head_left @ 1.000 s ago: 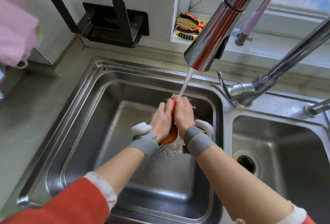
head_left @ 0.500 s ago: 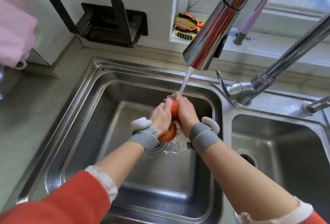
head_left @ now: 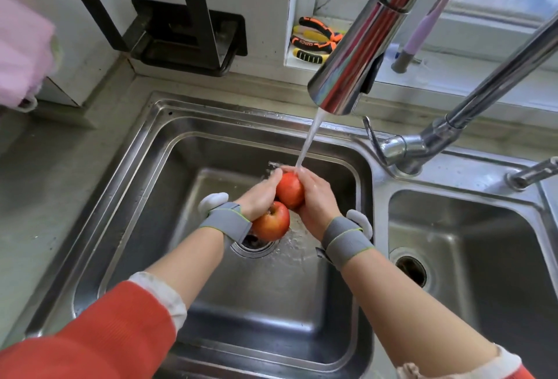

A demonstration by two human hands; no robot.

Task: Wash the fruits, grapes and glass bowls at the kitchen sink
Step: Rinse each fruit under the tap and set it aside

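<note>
Red apple [head_left: 289, 190] cupped btwn both hands' grip, under tap stream [head_left: 308, 140].

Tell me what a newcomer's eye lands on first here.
Two red apples: the upper apple is cupped between the left hand and the right hand under the faucet stream, over the left sink basin. The lower apple sits beneath the left wrist.

Red sleeves [head_left: 99, 327] pushed up over white cuffs [head_left: 163, 297]; grey straps [head_left: 225, 221] edged green, with white pods [head_left: 213, 200], just behind both hands [head_left: 314, 200].
</note>
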